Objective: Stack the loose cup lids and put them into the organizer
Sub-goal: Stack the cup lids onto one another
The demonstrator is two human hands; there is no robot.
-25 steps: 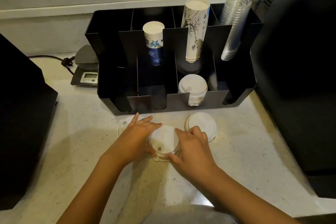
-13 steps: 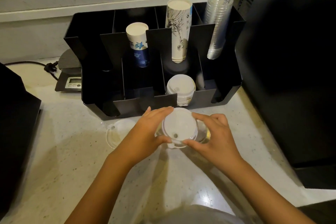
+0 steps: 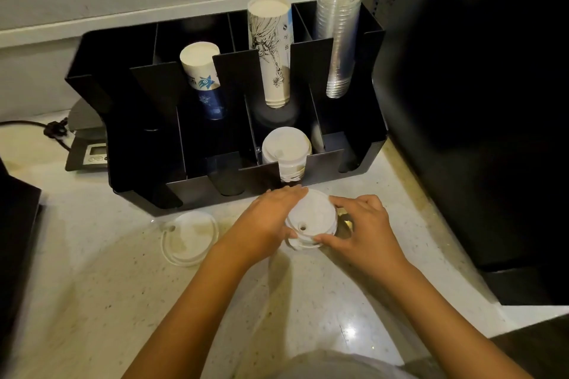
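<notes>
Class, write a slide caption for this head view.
Both hands, left and right, grip white lids before the black organizer.

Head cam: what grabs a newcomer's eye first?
Both hands, left hand and right hand, clasp a white lid stack on the counter in front of the black organizer. One clear lid lies loose to their left; more white lids fill a front slot.
</notes>
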